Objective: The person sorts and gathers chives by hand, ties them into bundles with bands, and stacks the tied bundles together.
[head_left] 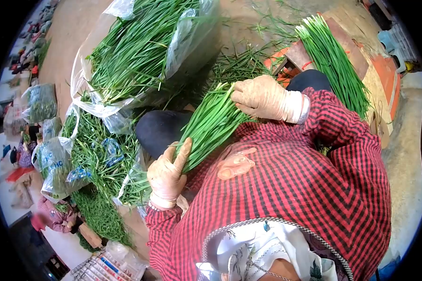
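A bunch of green garlic chives [211, 119] lies slantwise over my lap, held between my gloved hands. My right hand [262, 97] is closed around the upper end, near the cut stems. At the leafy lower end my left hand [168, 175] grips the chives, its index finger extended along them; some of its fingers are hidden. Both gloves are pale and stained. Off to the right, a larger neat bunch of chives [335, 65] rests on a board, its white stem ends at the top.
An open clear plastic bag [82, 70] full of chives stands at upper left. Below it is a heap of loose leaves [101, 159] with plastic. Trimmings [239, 65] cover the floor ahead. Farther left, a co-worker [56, 215] sits near filled bags [40, 100]. A crate [105, 267] is at lower left.
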`<state>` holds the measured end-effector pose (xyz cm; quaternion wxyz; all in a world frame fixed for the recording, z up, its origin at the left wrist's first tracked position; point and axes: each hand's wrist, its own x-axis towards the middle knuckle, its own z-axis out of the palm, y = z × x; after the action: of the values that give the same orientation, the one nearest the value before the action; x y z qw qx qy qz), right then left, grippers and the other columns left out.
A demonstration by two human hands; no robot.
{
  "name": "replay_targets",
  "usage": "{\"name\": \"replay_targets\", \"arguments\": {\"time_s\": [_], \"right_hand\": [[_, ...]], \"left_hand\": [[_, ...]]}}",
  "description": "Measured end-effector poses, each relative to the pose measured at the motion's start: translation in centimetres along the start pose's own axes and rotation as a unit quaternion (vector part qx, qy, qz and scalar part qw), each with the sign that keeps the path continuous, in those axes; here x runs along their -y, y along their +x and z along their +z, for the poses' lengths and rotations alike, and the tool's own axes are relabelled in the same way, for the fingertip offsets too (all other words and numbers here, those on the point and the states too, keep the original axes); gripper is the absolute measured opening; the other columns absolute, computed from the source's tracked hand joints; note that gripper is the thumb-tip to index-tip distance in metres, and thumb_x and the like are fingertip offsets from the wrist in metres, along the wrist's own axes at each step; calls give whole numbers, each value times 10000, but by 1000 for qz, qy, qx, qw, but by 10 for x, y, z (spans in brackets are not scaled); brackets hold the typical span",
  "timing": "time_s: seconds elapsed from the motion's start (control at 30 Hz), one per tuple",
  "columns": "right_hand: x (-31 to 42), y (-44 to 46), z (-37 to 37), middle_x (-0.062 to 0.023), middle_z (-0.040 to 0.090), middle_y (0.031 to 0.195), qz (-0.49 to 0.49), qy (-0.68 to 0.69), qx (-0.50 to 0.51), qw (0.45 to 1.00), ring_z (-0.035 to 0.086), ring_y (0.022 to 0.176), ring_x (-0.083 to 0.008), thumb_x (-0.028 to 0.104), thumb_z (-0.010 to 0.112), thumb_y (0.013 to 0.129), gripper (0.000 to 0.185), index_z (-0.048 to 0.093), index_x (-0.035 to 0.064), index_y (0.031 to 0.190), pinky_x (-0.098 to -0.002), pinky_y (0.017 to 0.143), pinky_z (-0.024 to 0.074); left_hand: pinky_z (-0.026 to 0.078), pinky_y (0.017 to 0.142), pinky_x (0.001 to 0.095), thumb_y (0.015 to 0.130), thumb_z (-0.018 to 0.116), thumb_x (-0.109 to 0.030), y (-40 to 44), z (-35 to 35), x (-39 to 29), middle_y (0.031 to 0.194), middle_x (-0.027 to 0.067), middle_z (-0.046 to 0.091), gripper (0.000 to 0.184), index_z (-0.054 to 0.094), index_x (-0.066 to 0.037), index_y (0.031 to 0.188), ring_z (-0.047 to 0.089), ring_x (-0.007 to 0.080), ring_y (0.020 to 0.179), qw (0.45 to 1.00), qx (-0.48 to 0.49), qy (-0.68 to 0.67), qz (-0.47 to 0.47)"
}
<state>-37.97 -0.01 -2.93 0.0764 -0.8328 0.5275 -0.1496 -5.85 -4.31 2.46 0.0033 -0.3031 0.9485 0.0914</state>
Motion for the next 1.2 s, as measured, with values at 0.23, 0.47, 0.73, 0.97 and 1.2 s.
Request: {"name": "replay_targets", "arguments": {"time_s": [0.23, 0.47, 0.73, 0.97, 1.2], "right_hand": [[-48, -14, -7, -98, 593, 881, 133, -95, 61, 985, 653, 798, -290, 189, 582, 832, 127, 575, 83, 902, -411, 599, 542], [-164, -46, -28, -154, 684, 1038, 512, -8, 176, 841, 661, 949, -305, 271, 667, 815, 401, 652, 45, 1145, -378, 831, 513], [-24, 15, 2, -116, 685, 975, 56, 249, 157, 954, 640, 944, -312, 355, 645, 835, 341, 696, 98, 1054, -394, 832, 496], [-18, 17, -5, -70, 690, 831, 198, 394, 40, 897, 655, 693, -207, 262, 611, 895, 245, 663, 52, 1011, -316, 642, 518], [-45, 5, -24, -36, 648, 808, 311, 599, -203, 709, 611, 569, -90, 255, 614, 947, 259, 593, 21, 1057, -208, 498, 486]], "left_hand": [[517, 644, 344, 636, 682, -49, -2, 10, -1, 1166, 65, 615, 778, 518, -292, 1357, 636, 226, 770, 998, -24, 29, 47], [502, 666, 363, 508, 683, -23, -12, 7, 1, 1208, 77, 615, 856, 559, -263, 1320, 632, 247, 787, 996, -32, 23, 85], [503, 659, 363, 552, 695, -97, -6, 10, -3, 1205, 89, 617, 763, 581, -251, 1291, 641, 256, 780, 994, -7, 15, 110], [539, 719, 351, 535, 653, -35, -7, 10, -3, 1236, 119, 611, 791, 579, -220, 1300, 667, 285, 912, 998, 18, -35, 58], [542, 733, 331, 501, 629, 13, -6, 21, 7, 1221, 122, 617, 831, 587, -218, 1299, 662, 283, 962, 986, -94, -131, 44]]}}
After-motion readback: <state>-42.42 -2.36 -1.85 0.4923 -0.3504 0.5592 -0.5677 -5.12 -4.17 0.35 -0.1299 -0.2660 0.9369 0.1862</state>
